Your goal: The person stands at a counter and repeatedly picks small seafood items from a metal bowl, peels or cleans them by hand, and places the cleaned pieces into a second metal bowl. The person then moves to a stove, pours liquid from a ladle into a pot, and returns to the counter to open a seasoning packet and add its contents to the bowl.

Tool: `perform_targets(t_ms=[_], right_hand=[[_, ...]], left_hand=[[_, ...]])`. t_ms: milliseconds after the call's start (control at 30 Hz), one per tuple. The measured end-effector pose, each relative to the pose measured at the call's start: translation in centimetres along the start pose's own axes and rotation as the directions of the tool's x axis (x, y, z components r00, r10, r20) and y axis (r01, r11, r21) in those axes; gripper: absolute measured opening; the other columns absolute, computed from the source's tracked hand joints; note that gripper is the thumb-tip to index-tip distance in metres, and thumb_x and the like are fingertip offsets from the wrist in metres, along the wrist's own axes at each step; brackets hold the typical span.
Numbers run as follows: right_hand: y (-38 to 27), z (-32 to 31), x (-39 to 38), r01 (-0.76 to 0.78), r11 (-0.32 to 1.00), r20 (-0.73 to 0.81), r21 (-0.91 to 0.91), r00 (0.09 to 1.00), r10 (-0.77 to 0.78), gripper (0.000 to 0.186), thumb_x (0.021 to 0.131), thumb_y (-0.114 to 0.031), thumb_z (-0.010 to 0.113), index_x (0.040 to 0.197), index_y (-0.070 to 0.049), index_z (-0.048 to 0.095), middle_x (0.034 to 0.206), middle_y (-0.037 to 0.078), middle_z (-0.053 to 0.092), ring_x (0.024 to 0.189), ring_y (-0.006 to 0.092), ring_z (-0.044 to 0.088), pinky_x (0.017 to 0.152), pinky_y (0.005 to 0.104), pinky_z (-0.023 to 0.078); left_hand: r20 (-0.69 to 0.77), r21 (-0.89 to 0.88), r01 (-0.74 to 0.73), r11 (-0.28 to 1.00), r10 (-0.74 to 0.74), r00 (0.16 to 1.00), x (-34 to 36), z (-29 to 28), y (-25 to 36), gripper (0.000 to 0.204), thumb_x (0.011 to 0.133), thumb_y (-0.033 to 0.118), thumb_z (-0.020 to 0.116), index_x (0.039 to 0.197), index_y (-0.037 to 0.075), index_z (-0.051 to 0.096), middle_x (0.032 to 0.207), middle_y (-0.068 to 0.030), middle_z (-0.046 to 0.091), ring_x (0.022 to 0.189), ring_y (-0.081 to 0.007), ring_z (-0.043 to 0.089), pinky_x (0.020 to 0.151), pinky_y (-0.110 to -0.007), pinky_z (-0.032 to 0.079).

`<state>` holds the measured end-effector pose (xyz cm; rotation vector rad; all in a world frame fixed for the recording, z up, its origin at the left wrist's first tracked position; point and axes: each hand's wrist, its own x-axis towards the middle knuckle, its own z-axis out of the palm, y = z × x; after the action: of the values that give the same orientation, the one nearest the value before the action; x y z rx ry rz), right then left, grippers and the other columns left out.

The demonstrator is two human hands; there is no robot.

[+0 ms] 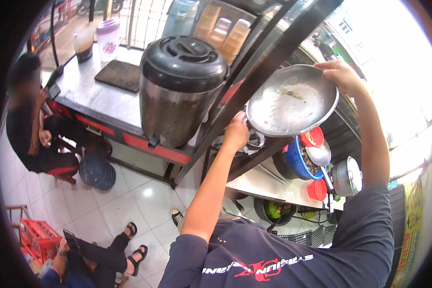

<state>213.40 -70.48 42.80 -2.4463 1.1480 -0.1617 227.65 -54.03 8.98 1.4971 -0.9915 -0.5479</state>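
Observation:
A wide, shallow metal basin [278, 113] is raised in front of me, tilted so that its inside shows. Bits of greenish residue cling to its inner surface. My left hand [237, 130] is closed on its lower left rim, with a small whitish patch by the fingers that I cannot make out. On the upper right rim, my right hand [343, 77] pinches the edge with fingers closed. Below the basin sits a blue plastic colander [293, 156], with a red bowl [312, 137] and a metal ladle [319, 154] on it; its contents are partly hidden.
Left of the dark frame post [273, 53], a large drink dispenser [180, 91] stands on a metal counter [74, 86]. A lidded pot [346, 176] and red cup [317, 190] are right. One person [29, 120] sits left; another person's legs [105, 257] extend at lower left.

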Motion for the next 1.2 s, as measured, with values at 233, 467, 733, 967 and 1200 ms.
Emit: perform_targets(t_ms=[233,467,733,967,1200], right_hand=[[5.2,-0.9,-7.0,0.073,0.866,-0.138,0.495,0.990,-0.005,0.053,0.086,-0.001,0.055,0.137,0.014,0.052,0.108,0.016,0.070,0.083,0.0162,0.070,0.070,0.0270,0.058],[5.6,-4.5,-4.7,0.347,0.928,-0.536,-0.136,0.762,-0.364,0.057,0.079,-0.021,0.060,0.129,0.007,0.065,0.098,0.020,0.075,0.075,0.0199,0.071,0.073,0.0323,0.056],[1.4,-1.2,-3.2,0.335,0.932,-0.581,-0.139,0.734,-0.351,0.055,0.082,-0.023,0.060,0.128,0.006,0.065,0.096,0.027,0.074,0.087,0.0278,0.072,0.086,0.0366,0.054],[11.1,6.3,-15.9,0.482,0.629,-0.643,0.610,0.765,0.038,0.048,0.091,-0.005,0.051,0.137,0.009,0.055,0.110,0.014,0.071,0.096,0.0128,0.068,0.083,0.0255,0.054],[16.6,26.1,-34.1,0.281,0.447,-0.499,0.849,0.704,0.506,0.056,0.099,-0.001,0.056,0.150,0.011,0.036,0.107,0.005,0.066,0.080,0.0030,0.057,0.071,0.0192,0.048]], left_hand=[[-0.080,-0.289,0.047,0.956,-0.073,0.994,0.4,0.2,0.8,0.039,0.088,-0.003,0.054,0.126,-0.005,0.064,0.128,-0.0225,0.066,0.118,-0.0330,0.065,0.104,-0.038,0.048],[-0.223,-0.352,0.002,0.936,-0.086,0.971,1.8,0.9,6.0,0.043,0.087,-0.006,0.051,0.129,-0.008,0.061,0.125,-0.0197,0.067,0.105,-0.0219,0.068,0.091,-0.032,0.053],[-0.352,0.081,-0.170,0.982,0.188,0.917,3.0,0.7,7.2,0.041,0.087,0.000,0.053,0.126,-0.005,0.062,0.131,-0.0248,0.061,0.121,-0.0389,0.060,0.107,-0.044,0.045],[-0.146,-0.047,-0.141,0.989,0.133,0.980,-9.1,0.5,10.7,0.047,0.095,0.006,0.056,0.141,-0.004,0.051,0.141,-0.0205,0.054,0.123,-0.0296,0.059,0.095,-0.039,0.055],[0.413,-0.633,0.459,0.623,-0.230,0.881,-25.1,5.6,9.0,0.063,0.093,0.017,0.061,0.147,0.000,0.032,0.119,-0.0093,0.059,0.102,-0.0174,0.062,0.084,-0.032,0.054]])
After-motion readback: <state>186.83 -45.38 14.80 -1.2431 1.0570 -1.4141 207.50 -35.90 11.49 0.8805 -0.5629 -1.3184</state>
